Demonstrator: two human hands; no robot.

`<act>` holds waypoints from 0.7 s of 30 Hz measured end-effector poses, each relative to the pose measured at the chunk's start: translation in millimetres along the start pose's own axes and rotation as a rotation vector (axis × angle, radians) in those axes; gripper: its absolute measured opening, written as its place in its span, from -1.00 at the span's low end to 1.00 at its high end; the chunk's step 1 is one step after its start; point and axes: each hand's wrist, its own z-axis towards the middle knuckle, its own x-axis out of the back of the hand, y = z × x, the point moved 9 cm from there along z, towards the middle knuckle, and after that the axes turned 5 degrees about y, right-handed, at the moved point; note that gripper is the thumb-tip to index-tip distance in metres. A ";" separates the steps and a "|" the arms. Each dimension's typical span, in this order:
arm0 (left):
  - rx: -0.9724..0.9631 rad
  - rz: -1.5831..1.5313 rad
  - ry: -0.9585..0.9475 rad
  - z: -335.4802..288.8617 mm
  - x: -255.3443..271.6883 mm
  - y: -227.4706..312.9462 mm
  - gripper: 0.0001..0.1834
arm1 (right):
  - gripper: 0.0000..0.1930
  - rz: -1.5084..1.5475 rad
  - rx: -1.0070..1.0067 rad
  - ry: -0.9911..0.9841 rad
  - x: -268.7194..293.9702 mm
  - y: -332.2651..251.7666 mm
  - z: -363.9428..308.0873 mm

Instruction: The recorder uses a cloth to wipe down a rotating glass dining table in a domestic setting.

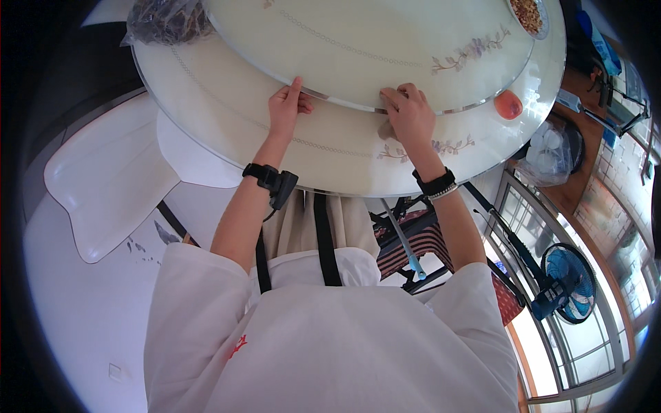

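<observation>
A round, cream glass turntable [330,51] with a metal rim and a floral pattern sits on a larger round table [227,124]. My left hand [288,109] holds the turntable's near rim, its thumb on top and its fingers curled beneath. Farther right along the same rim, my right hand [411,115] is closed with bent fingers. Pressed against the rim under those fingers is a small greyish-tan piece that looks like a cloth [386,130], mostly hidden by the hand.
A red, round fruit [508,104] lies right of the turntable. A bowl of nuts or grains [529,15] stands at the far right, and a clear plastic bag of dark contents [169,20] at the far left. A white chair [113,175] and a blue fan [568,282] flank the table.
</observation>
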 end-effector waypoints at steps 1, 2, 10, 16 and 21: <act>0.006 0.007 -0.010 -0.8 -0.5 -0.4 -0.55 | -0.84 0.002 0.001 -0.002 0.3 -0.2 3.9; 0.007 0.008 -0.007 -1.5 -0.2 -0.5 -0.55 | -0.86 0.009 -0.027 0.003 0.8 2.1 8.2; 0.027 0.021 -0.066 -3.7 -5.0 2.6 -0.56 | -0.87 0.020 -0.093 0.060 -2.1 9.8 48.7; 0.012 -0.001 -0.061 -1.3 -2.5 3.7 -0.57 | -0.84 0.065 -0.124 0.050 -2.5 14.1 67.6; 0.028 0.029 -0.069 -1.1 -5.1 0.1 -0.55 | -0.82 0.051 -0.077 0.062 1.5 16.2 55.1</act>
